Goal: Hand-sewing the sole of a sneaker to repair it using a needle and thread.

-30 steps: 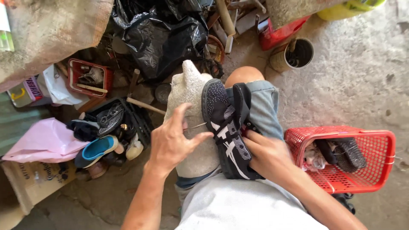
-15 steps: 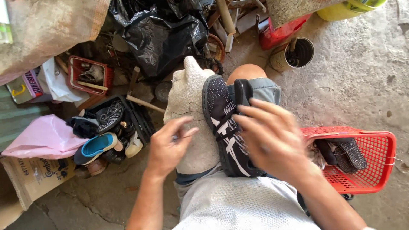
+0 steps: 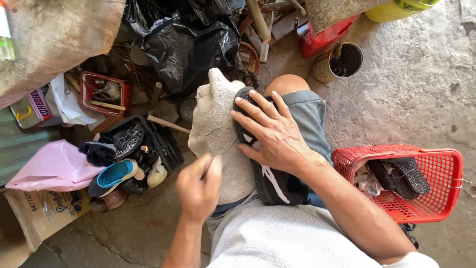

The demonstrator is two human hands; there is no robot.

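So the black shoe (image 3: 270,173) with white stripes lies on the person's lap, on top of a pale cloth (image 3: 218,144) draped over the left thigh. Its long axis runs roughly away from the body, toe end pointing up toward the knee (image 3: 287,84) and slightly left, heel end close to the belly. It looks tipped on its side, with the striped side facing up.

The right hand (image 3: 272,134) lies flat on the front half of the shoe, fingers spread and pressing it down. The left hand (image 3: 198,186) is blurry, lifted just off the near edge of the cloth, fingers bunched together like a pinch; a thin dark thread (image 3: 215,131) shows across the cloth, but it can't be told whether the hand really holds it.

Containers: a red plastic basket (image 3: 436,198) sits on the concrete floor (image 3: 421,89) to the right with a dark sandal and some scraps inside. On the left, a black crate (image 3: 166,146) is stuffed with shoes, a blue one (image 3: 114,174) sticking out. A small red tray (image 3: 89,82) holds odd bits, and a round tin (image 3: 342,62) stands near the knee with something dark in it.
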